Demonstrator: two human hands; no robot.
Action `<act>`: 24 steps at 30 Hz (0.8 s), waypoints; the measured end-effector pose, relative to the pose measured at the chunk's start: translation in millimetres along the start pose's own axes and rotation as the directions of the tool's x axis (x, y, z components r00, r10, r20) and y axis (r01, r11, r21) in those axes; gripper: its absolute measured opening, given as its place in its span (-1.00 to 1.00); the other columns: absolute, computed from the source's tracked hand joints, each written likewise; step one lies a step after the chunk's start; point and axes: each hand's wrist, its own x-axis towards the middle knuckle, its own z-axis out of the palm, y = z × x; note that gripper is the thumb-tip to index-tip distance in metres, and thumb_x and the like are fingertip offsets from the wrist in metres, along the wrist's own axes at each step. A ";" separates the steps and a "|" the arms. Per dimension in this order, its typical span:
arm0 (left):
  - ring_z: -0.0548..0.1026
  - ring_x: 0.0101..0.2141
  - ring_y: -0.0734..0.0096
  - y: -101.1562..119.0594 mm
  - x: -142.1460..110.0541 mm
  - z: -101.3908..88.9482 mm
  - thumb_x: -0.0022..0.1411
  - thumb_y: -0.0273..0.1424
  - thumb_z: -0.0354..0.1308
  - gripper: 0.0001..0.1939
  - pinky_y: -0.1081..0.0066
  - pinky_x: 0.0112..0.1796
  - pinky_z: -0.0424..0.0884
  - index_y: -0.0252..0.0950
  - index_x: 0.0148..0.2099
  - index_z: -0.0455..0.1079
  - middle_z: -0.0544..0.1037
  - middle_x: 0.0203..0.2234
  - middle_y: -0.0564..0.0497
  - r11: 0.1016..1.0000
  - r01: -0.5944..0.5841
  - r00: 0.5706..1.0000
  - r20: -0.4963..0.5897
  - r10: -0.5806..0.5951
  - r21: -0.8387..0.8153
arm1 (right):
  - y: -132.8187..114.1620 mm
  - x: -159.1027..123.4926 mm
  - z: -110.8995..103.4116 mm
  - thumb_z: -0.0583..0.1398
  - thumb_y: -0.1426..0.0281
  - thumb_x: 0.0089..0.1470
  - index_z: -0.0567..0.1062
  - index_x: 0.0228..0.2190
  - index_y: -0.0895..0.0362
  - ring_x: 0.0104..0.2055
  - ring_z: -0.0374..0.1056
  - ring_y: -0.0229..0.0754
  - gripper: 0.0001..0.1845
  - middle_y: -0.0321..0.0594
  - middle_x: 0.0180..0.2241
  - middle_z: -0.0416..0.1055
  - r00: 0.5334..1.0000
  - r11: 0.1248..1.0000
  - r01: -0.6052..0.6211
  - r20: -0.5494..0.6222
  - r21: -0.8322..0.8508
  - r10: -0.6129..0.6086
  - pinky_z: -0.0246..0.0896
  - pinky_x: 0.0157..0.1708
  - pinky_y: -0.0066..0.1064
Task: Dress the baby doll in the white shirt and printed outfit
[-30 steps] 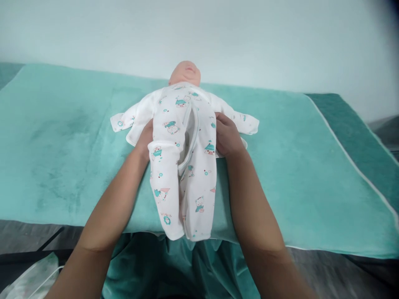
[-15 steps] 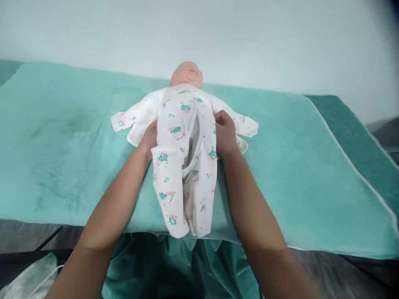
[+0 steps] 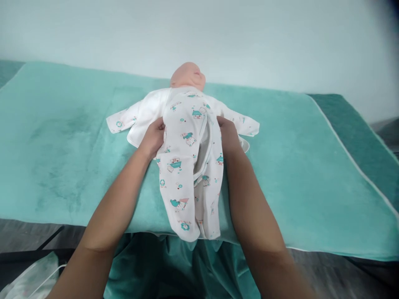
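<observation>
A baby doll (image 3: 187, 74) lies on its back, its head at the far side and turned a little to the right. Printed white baby pants (image 3: 182, 141) with closed feet cover it from chest to toes, showing an open crotch slit edged in pale trim. Beneath them a white baby jacket (image 3: 149, 108) spreads its sleeves to both sides. My left hand (image 3: 154, 137) is closed on the left side of the pants at the waist. Opposite it, my right hand (image 3: 229, 132) grips the right side, its fingertips partly hidden by the cloth.
A teal padded cover (image 3: 296, 174) lies over the table, with a darker strip (image 3: 346, 124) at the right. Behind stands a pale wall (image 3: 249, 37). At the lower left a whitish patterned bundle (image 3: 34, 276) with a white cord rests on something dark.
The pants and the doll's body have shifted and turned slightly to the right. The doll's head has rolled right. My left hand has moved right, and both hands stay at the pants' sides.
</observation>
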 end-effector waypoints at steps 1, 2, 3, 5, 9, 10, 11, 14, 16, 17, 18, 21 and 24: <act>0.60 -0.07 0.13 0.2 0.0 -0.7 0.05 -0.36 0.35 -0.69 0.14 0.02 0.52 -0.35 -0.12 0.57 0.69 -0.24 -0.05 0.999 -0.023 1.000 0.013 0.023 0.023 | 0.5 0.0 0.1 0.29 0.20 -0.11 0.49 -0.49 0.13 -0.25 0.42 -0.07 -0.76 -0.25 -0.44 0.49 1.000 1.000 0.017 -0.004 -0.002 -0.017 0.39 -0.26 -0.28; 0.60 -0.07 0.12 0.5 -0.1 -1.4 0.05 -0.37 0.35 -0.69 0.13 0.03 0.52 -0.35 -0.12 0.57 0.69 -0.25 -0.05 0.998 -0.042 0.999 0.027 0.041 0.039 | 1.4 0.2 0.7 0.29 0.20 -0.11 0.49 -0.49 0.13 -0.27 0.40 -0.10 -0.76 -0.25 -0.44 0.48 0.999 0.999 0.034 -0.024 0.007 -0.033 0.37 -0.28 -0.30; 0.60 -0.08 0.12 0.9 -0.3 -2.1 0.05 -0.36 0.35 -0.70 0.13 0.02 0.52 -0.35 -0.13 0.57 0.69 -0.25 -0.05 0.997 -0.055 0.998 0.041 0.053 0.054 | 2.5 0.6 1.7 0.29 0.20 -0.11 0.48 -0.49 0.12 -0.29 0.38 -0.13 -0.76 -0.26 -0.44 0.47 0.997 0.999 0.049 -0.055 0.021 -0.048 0.35 -0.30 -0.32; 0.60 -0.09 0.12 1.7 -0.8 -3.3 0.06 -0.37 0.33 -0.74 0.13 0.02 0.53 -0.34 -0.17 0.59 0.69 -0.28 -0.04 0.993 -0.076 0.996 0.049 0.072 0.091 | 5.2 1.7 4.2 0.29 0.20 -0.10 0.45 -0.49 0.10 -0.34 0.34 -0.18 -0.77 -0.29 -0.45 0.44 0.990 0.996 0.075 -0.123 0.040 -0.069 0.32 -0.34 -0.35; 0.61 -0.12 0.13 -3.3 0.7 -5.4 0.09 -0.39 0.29 -0.82 0.15 -0.04 0.56 -0.33 -0.24 0.61 0.69 -0.34 -0.01 0.992 -0.081 0.997 0.028 0.078 0.095 | 11.7 5.8 6.4 0.32 0.24 -0.12 0.40 -0.49 0.07 -0.36 0.31 -0.22 -0.77 -0.34 -0.45 0.41 0.981 0.990 0.106 -0.175 0.098 -0.088 0.30 -0.35 -0.37; 0.62 -0.14 0.13 -6.5 2.0 -6.2 0.09 -0.40 0.26 -0.83 0.16 -0.07 0.57 -0.32 -0.25 0.61 0.68 -0.35 0.00 0.995 -0.075 0.997 0.026 0.074 0.066 | 13.4 7.1 6.0 0.33 0.24 -0.13 0.40 -0.49 0.07 -0.36 0.32 -0.22 -0.76 -0.35 -0.45 0.41 0.981 0.987 0.108 -0.173 0.118 -0.087 0.30 -0.34 -0.37; 0.62 -0.15 0.14 -10.1 3.7 -7.0 0.10 -0.42 0.24 -0.82 0.16 -0.09 0.58 -0.31 -0.25 0.62 0.68 -0.36 0.01 0.997 -0.071 0.997 0.026 0.070 0.035 | 15.2 8.4 5.4 0.35 0.24 -0.15 0.40 -0.48 0.07 -0.36 0.32 -0.22 -0.75 -0.35 -0.45 0.41 0.983 0.985 0.105 -0.167 0.134 -0.082 0.31 -0.33 -0.35; 0.63 -0.18 0.17 -19.2 8.4 -9.0 0.08 -0.47 0.19 -0.79 0.20 -0.12 0.59 -0.29 -0.24 0.63 0.68 -0.38 0.03 0.997 -0.077 0.997 0.009 0.077 -0.005 | 19.2 10.6 3.7 0.36 0.22 -0.14 0.42 -0.46 0.06 -0.34 0.34 -0.18 -0.73 -0.34 -0.44 0.41 0.992 0.985 0.061 -0.120 0.161 -0.041 0.34 -0.28 -0.30; 0.62 -0.21 0.20 -20.4 9.4 -8.6 0.06 -0.49 0.19 -0.79 0.22 -0.13 0.59 -0.29 -0.26 0.63 0.68 -0.38 0.03 0.996 -0.089 0.996 -0.029 0.089 0.002 | 19.6 9.7 3.6 0.35 0.21 -0.10 0.43 -0.43 0.06 -0.31 0.36 -0.14 -0.74 -0.33 -0.43 0.42 0.997 0.983 0.023 -0.074 0.181 -0.010 0.36 -0.23 -0.25; 0.62 -0.22 0.21 -19.1 9.0 -7.7 0.06 -0.49 0.19 -0.80 0.22 -0.13 0.59 -0.30 -0.27 0.63 0.68 -0.37 0.02 0.996 -0.088 0.995 -0.051 0.088 0.002 | 18.9 8.5 3.8 0.34 0.21 -0.07 0.43 -0.42 0.06 -0.30 0.37 -0.13 -0.75 -0.33 -0.43 0.42 0.999 0.981 0.011 -0.054 0.194 -0.001 0.37 -0.21 -0.23; 0.62 -0.22 0.22 -16.7 8.1 -6.5 0.05 -0.48 0.20 -0.81 0.23 -0.13 0.58 -0.31 -0.28 0.62 0.68 -0.36 0.02 0.997 -0.081 0.994 -0.070 0.080 -0.003 | 17.5 6.9 4.0 0.33 0.21 -0.05 0.43 -0.41 0.05 -0.29 0.38 -0.12 -0.76 -0.32 -0.42 0.42 0.999 0.978 0.006 -0.033 0.207 0.001 0.38 -0.19 -0.21; 0.61 -0.19 0.24 -7.3 3.9 -2.2 0.05 -0.47 0.23 -0.80 0.23 -0.08 0.58 -0.31 -0.25 0.62 0.70 -0.29 0.02 0.999 -0.041 0.994 -0.102 0.038 -0.032 | 11.5 1.9 3.6 0.32 0.20 0.01 0.45 -0.38 0.04 -0.25 0.38 -0.12 -0.78 -0.31 -0.37 0.45 0.999 0.980 0.029 0.016 0.198 -0.033 0.38 -0.14 -0.21; 0.61 -0.15 0.24 -1.9 1.5 0.4 0.03 -0.46 0.24 -0.73 0.23 -0.06 0.58 -0.30 -0.17 0.61 0.70 -0.23 0.02 0.997 -0.022 0.994 -0.106 0.015 -0.068 | 6.7 -0.7 1.7 0.30 0.21 0.05 0.46 -0.36 0.06 -0.23 0.35 -0.15 -0.80 -0.30 -0.34 0.46 0.995 0.992 0.077 0.048 0.097 -0.082 0.36 -0.11 -0.24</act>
